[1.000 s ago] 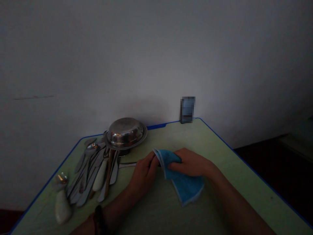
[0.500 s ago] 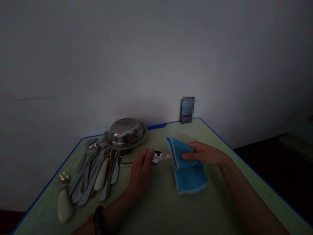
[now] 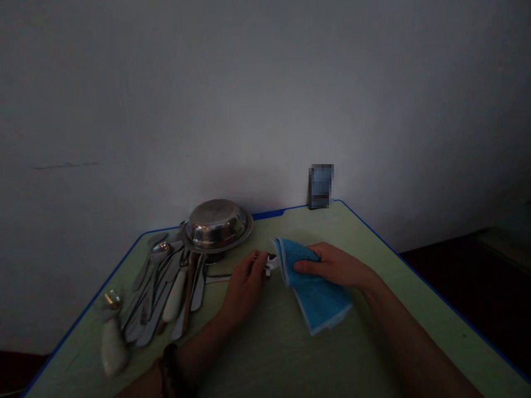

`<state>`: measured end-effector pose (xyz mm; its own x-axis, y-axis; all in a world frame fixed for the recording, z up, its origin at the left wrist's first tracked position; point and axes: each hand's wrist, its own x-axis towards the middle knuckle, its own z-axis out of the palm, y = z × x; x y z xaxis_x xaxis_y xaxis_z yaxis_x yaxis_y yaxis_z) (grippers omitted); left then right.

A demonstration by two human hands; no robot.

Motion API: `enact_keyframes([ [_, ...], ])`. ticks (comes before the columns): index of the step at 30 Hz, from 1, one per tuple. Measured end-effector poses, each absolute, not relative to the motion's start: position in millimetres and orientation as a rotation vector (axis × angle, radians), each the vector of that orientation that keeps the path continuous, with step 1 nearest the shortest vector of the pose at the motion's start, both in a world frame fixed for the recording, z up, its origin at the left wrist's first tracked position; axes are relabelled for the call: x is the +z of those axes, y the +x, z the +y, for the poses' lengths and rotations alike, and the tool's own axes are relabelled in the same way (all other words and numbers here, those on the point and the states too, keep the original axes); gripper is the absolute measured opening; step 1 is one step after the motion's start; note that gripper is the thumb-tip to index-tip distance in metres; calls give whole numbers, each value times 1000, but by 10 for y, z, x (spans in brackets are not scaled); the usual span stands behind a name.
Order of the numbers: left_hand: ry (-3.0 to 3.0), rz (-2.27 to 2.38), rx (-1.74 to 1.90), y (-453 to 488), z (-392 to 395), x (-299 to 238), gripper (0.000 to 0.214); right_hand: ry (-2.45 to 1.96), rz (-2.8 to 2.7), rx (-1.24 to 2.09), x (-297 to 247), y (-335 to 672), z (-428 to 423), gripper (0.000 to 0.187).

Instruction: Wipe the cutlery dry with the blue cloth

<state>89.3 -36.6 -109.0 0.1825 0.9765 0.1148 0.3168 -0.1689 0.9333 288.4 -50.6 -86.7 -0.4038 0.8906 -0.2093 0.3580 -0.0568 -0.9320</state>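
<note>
My left hand (image 3: 245,282) is closed on a shiny metal utensil (image 3: 271,262); its exact kind is hidden by the fingers and the cloth. My right hand (image 3: 319,262) grips a folded blue cloth (image 3: 321,304), thumb on top, and the cloth's left edge covers the utensil's right end. Left of my left hand, a thin metal handle (image 3: 216,278) shows near the table surface; I cannot tell whether it belongs to the held utensil.
An upturned metal bowl (image 3: 218,224) sits at the back of the green table (image 3: 257,359). Several spoons and other cutlery (image 3: 155,298) lie in a pile at left, beside a thick pale-handled utensil (image 3: 113,348). A phone (image 3: 320,187) leans on the wall.
My right hand has moved the cloth left, closer to my left hand, so less of the utensil shows. The pale part of it seen before is now covered.
</note>
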Motion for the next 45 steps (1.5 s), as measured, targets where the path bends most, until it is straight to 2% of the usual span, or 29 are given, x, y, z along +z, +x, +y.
enact_keyframes([
  [10, 1295, 1200, 1209, 915, -365, -1065, 28, -1185, -1614, 1582, -824, 3058, -536, 28],
  [18, 1118, 987, 1082, 935, -332, -1079, 36, -1139, -1577, 1430, -917, 2847, -487, 27],
  [22, 1128, 934, 1038, 940, -353, -1104, 20, -1092, -1560, 1420, -916, 2782, -491, 25],
  [27, 1067, 922, 1115, 935, -361, -1083, 19, -1168, -1479, 1359, -949, 2836, -459, 28],
  [33, 1105, 922, 1095, 924, -354, -1103, 19, -1194, -1092, 1199, -1002, 2927, -360, 32],
  [40, 1421, 833, 884, 944, -480, -1074, 24, -925, -529, 1308, -950, 2751, -300, 38],
  [45, 1509, 972, 806, 974, -491, -1050, 27, -753, -467, 1422, -967, 2553, -310, 41],
])
